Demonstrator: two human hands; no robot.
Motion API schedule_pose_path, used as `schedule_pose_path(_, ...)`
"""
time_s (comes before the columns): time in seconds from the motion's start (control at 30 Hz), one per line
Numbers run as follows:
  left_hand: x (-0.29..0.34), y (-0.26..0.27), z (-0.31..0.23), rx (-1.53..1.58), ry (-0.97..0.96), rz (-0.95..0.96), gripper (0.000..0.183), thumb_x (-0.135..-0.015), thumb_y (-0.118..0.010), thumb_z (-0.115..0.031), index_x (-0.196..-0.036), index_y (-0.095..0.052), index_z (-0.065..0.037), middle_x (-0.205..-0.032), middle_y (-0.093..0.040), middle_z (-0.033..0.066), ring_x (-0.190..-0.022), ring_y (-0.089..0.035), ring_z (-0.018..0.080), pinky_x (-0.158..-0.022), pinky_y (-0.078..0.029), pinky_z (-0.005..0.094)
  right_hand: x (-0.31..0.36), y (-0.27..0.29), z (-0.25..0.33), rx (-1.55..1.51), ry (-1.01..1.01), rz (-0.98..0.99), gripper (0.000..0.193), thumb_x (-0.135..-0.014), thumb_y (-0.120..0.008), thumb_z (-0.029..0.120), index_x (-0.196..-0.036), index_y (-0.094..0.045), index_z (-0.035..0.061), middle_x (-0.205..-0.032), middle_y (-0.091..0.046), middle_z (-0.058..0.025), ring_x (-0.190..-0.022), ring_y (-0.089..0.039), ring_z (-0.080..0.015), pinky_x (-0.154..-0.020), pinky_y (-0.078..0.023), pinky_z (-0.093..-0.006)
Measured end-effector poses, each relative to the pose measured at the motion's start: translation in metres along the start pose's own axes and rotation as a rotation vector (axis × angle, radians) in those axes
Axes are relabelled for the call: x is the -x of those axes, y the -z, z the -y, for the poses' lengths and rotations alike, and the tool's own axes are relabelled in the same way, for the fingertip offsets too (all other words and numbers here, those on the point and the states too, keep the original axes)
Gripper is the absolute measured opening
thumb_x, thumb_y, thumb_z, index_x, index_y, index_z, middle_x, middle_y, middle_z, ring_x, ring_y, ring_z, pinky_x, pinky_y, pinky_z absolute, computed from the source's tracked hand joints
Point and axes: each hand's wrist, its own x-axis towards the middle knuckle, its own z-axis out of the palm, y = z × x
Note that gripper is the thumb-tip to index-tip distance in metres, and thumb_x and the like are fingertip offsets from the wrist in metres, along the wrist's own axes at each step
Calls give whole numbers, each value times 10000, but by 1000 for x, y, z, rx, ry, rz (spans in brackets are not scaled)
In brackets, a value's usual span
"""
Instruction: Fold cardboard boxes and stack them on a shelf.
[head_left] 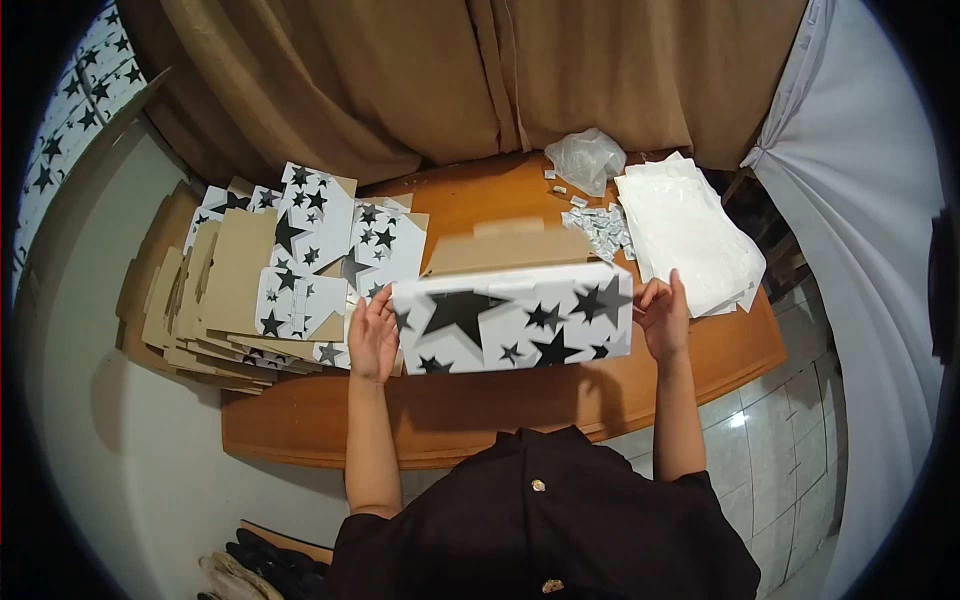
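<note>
You are holding the star-printed box (515,322) between two bare hands; going from the left, you would do well to be laying your left hand (371,338) along its end wall rather than pinching a corner. In the middle, it likely pays to be watching the brown flap (505,252) (it is blurring, so its exact angle is hard to tell) and to be pressing evenly, since such card is probably creasing easily. At the right, your right hand (664,315) should be matching that pressure to avoid skewing the box. As for position, your left hand is grasping the left end near the cardboard stack (235,262); the box is sitting between both hands over the wooden table (305,422), whether resting or lifted I cannot tell; your right hand is grasping the right end near the white pile (690,235).
</note>
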Motion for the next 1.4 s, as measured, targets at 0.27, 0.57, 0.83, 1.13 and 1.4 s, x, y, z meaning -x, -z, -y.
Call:
schedule_pose_path(0.27, 34, -14, 101, -919, -166, -242, 479, -913, -515, -288, -1298, -397, -29, -1262, -390, 135, -1213, -356, 258, -1046, -241, 356, 24, 11, -78, 174, 103, -225, 135, -861, -587, 178, -796, -491, 109, -718, -419, 71, -603, -335, -24, -547, -288, -177)
schedule_pose_path(0.57, 66, -18, 147, -978, -190, -411, 420, -905, -454, -123, -1294, -378, 15, -1225, -392, 162, -1160, -405, 272, -1012, -300, 367, 67, 18, -120, 653, 374, -294, 492, -775, -534, -23, -1256, -438, -16, -1119, -544, -175, -1167, -470, -266, -987, -354, -339)
schedule_pose_path(0.83, 62, -24, 144, -1302, -262, -330, 556, -832, -379, 28, -1379, -285, 5, -1401, -260, 253, -1311, -266, 372, -1066, -239, 378, 72, 19, -122, 1061, 335, -239, 402, -774, -436, -35, -1149, -580, -24, -1312, -429, -277, -1195, -458, -377, -987, -359, -354)
schedule_pose_path(1.13, 42, -59, 103, -1701, -232, -129, 491, -852, -430, -14, -1341, -408, -62, -1427, -282, 225, -1300, -298, 405, -1069, -242, 388, 55, -26, -64, 1530, 547, -215, 356, -772, -499, 17, -1111, -607, 36, -1173, -517, -279, -1064, -530, -396, -895, -434, -359)
schedule_pose_path(1.4, -56, -34, 152, -1718, 838, 907, 648, -897, -438, -413, -1450, -173, -202, -1517, -54, 107, -1389, -43, 344, -1057, -136, 593, -12, -24, -124, 1542, -409, 515, 461, -794, -541, 133, -1241, -489, 36, -1301, -398, -274, -1109, -484, -431, -915, -425, -435)
